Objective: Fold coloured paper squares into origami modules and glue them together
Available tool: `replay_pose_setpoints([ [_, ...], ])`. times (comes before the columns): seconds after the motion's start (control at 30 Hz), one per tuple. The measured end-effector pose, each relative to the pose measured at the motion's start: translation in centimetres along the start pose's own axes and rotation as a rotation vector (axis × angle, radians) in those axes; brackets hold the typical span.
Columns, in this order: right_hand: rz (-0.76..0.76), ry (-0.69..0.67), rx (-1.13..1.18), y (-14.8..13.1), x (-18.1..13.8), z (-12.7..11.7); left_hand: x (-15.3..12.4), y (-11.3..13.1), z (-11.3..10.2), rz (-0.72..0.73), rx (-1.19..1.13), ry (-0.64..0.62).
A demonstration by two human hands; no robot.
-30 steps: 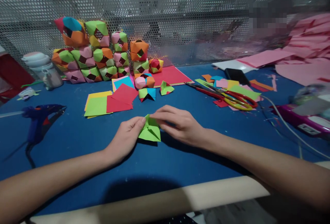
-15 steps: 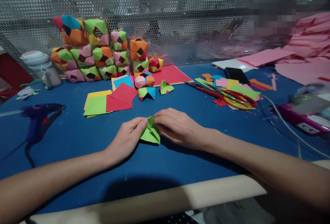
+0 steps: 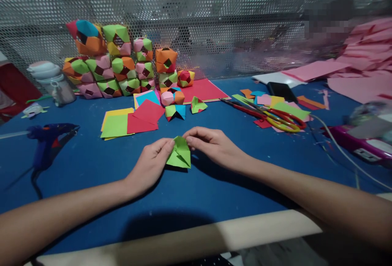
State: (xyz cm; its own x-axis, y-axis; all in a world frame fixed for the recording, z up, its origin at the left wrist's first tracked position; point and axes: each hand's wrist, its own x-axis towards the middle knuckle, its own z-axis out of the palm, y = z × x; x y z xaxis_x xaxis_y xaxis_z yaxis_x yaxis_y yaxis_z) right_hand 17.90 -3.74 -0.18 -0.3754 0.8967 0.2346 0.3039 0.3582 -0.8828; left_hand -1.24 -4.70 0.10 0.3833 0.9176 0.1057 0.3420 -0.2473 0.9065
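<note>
A small green sheet of origami paper [image 3: 180, 155], creased and partly folded, is held just above the blue table. My left hand [image 3: 150, 159] is closed on its left side, thumb lying on top. At the upper right edge of the sheet, my right hand [image 3: 216, 147] pinches the paper between thumb and fingers; the exact contact is partly hidden. Beyond my hands lie square paper sheets [image 3: 145, 117] in red, green and yellow. Two partly assembled paper pieces, a multicoloured one [image 3: 175, 112] and a green and red one [image 3: 198, 105], stand farther back.
Folded paper balls [image 3: 101, 66] are stacked at the back left, by a bottle [image 3: 52, 82]. A blue glue gun [image 3: 45, 143] stands at left. Scissors [image 3: 275, 119], paper scraps and a phone [image 3: 281, 90] lie at right, near a purple object [image 3: 361, 143] and a cable.
My right thumb has come into view on the near side as the right hand turned slightly. More of the green paper's upper right part shows. My left hand keeps its hold.
</note>
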Motion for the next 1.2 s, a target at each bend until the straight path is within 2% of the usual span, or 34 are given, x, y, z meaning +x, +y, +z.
replay_pose_setpoints([
  [0.27, 0.048, -0.062, 0.133, -0.49, 0.3, -0.4, 0.0, 0.02, -0.05, -0.005, 0.009, 0.007],
  [0.53, 0.096, -0.035, 0.135, -0.05, 0.49, 0.09, 0.05, -0.13, 0.02, -0.032, -0.026, -0.031],
  [0.77, 0.101, -0.086, 0.198, 0.07, 0.29, 0.07, 0.1, -0.14, 0.01, -0.051, -0.096, 0.012],
  [1.0, 0.189, -0.012, 0.21, 0.33, 0.53, 0.27, 0.08, -0.09, 0.03, -0.056, -0.075, 0.012],
  [1.2, 0.196, 0.014, 0.206, 0.47, 0.62, 0.33, 0.11, -0.18, 0.03, -0.05, -0.06, 0.005],
])
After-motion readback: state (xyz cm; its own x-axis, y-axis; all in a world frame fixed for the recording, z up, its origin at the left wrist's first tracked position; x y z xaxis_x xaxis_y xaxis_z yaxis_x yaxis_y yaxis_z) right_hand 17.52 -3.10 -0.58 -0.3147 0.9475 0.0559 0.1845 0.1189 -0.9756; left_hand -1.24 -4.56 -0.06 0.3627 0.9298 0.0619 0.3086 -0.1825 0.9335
